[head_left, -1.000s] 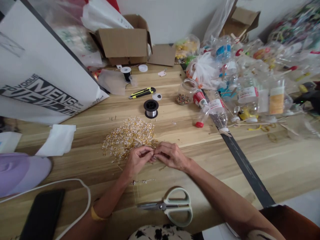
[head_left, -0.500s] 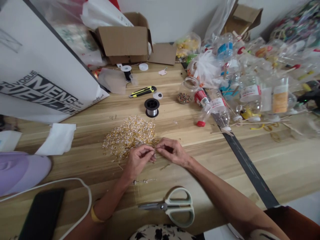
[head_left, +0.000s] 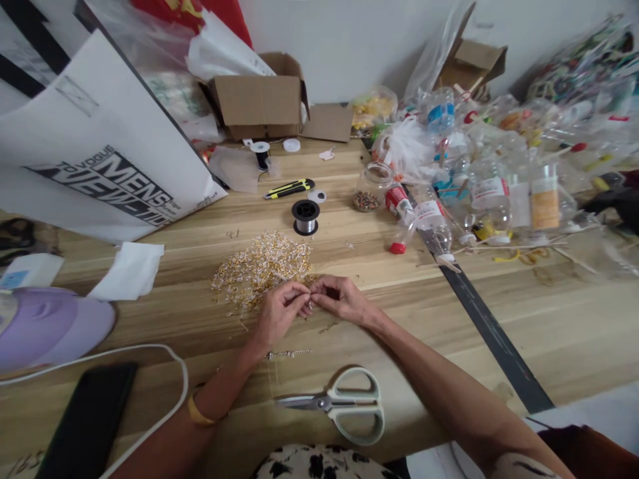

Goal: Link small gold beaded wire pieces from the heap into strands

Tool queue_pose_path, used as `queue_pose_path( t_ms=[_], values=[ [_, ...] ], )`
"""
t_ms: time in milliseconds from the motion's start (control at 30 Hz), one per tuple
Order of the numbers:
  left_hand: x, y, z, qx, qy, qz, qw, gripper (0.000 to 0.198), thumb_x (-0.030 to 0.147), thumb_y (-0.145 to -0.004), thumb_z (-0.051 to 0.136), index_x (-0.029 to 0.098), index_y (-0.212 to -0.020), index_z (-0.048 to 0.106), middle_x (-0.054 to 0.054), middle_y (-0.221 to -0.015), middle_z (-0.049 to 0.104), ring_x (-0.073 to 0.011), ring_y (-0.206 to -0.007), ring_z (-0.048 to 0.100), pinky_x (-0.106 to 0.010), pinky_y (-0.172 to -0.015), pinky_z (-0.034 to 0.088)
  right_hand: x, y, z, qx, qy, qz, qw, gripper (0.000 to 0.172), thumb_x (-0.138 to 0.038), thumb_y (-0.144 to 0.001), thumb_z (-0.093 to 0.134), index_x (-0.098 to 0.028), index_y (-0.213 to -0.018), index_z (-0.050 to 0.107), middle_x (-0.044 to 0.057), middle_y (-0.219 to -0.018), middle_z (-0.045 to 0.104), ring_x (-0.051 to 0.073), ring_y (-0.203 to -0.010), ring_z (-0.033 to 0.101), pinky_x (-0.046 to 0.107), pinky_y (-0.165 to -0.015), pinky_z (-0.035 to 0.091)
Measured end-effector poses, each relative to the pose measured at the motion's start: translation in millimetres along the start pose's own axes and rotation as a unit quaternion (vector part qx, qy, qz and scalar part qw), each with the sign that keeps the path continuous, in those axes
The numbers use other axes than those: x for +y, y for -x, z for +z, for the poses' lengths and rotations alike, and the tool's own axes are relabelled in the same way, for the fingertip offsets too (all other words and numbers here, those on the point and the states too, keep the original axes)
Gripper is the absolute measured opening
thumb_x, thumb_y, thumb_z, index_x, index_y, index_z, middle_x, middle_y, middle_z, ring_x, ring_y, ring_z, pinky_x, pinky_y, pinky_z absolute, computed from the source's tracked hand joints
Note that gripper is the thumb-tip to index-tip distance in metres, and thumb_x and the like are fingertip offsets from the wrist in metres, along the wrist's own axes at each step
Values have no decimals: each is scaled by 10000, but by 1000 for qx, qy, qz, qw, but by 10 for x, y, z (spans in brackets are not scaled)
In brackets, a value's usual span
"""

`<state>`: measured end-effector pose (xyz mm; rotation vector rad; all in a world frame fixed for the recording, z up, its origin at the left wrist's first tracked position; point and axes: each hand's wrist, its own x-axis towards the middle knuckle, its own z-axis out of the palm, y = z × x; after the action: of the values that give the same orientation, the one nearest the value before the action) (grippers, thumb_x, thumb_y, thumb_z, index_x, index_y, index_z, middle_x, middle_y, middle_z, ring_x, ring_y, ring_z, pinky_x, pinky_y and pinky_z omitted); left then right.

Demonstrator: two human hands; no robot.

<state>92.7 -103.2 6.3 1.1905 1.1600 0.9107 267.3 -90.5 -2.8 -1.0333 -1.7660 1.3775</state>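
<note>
My left hand (head_left: 284,307) and my right hand (head_left: 340,297) meet fingertip to fingertip, both pinched closed. A small shiny piece shows under the left fingers, but it is too small to name. Just behind the hands lies a heap of gold and silver jewellery pieces (head_left: 267,263). A short gold chain (head_left: 328,327) rests below the right hand. Closer to me is a silver chain (head_left: 289,354) with a thin thread hanging from it. Scissors with pale handles (head_left: 357,403) lie near my body, blades pointing left. A spool of silver wire (head_left: 305,218) stands beyond the heap.
A yellow-black utility knife (head_left: 289,189) lies behind the spool. Plastic bottles (head_left: 434,223) and bags crowd the right. A white paper bag (head_left: 114,146), a purple object (head_left: 60,326), a phone (head_left: 90,419) and a white cable (head_left: 184,376) are at left. A cardboard box (head_left: 259,100) stands behind.
The head view has shifted slightly. My right fingertips have come closer to the left ones and now touch them. The things on the table have stayed put.
</note>
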Motion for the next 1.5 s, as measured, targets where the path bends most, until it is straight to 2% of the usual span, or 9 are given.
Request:
queue_pose_path(
  t_ms=[233,533,900,1133,1267,1500],
  values=[
    [23,22,1,5,-9,6,1000,102,238,-730,658,154,-760,608,27,-558,638,-115,-502,626,-203,-486,522,-10,-6,6,-6,-36,15,999,261,-368,-849,599,-111,-833,643,25,-721,614,117,-631,503,235,-588,382],
    [-34,-3,-21,-20,-4,11,1000,152,275,-732,664,152,-770,583,21,-589,644,-119,-515,637,-213,-494,524,29,-16,12,10,-21,0,1000,273,-393,-860,579,-125,-815,601,5,-684,576,102,-594,449,223,-555,344],
    [-10,14,-29,-12,9,-6,1000,217,334,-736,679,153,-777,566,5,-619,670,-134,-528,647,-240,-514,535,34,-12,-13,30,-13,-13,999,276,-422,-864,583,-148,-834,571,-7,-679,522,101,-592,433,218,-538,340],
    [-40,-7,-54,-19,-4,-7,1000,237,351,-731,686,147,-764,570,-11,-635,686,-144,-539,661,-244,-512,541,40,-5,16,65,-73,-8,995,270,-403,-805,667,-144,-780,595,8,-702,588,112,-626,514,229,-576,400],
    [-36,-19,-59,-34,1,-7,999,246,352,-717,700,146,-751,569,-12,-623,685,-152,-549,669,-253,-521,552,-48,-2,63,64,-155,-6,986,309,-423,-751,719,-150,-724,578,29,-763,629,126,-665,581,246,-609,463],
    [17,-22,-54,-51,4,-12,999,273,373,-696,719,149,-724,567,-17,-651,688,-154,-569,672,-266,-532,566,-85,-19,75,47,-231,12,972,337,-424,-715,755,-148,-681,566,50,-807,674,111,-604,620,222,-522,484]
  ],
)
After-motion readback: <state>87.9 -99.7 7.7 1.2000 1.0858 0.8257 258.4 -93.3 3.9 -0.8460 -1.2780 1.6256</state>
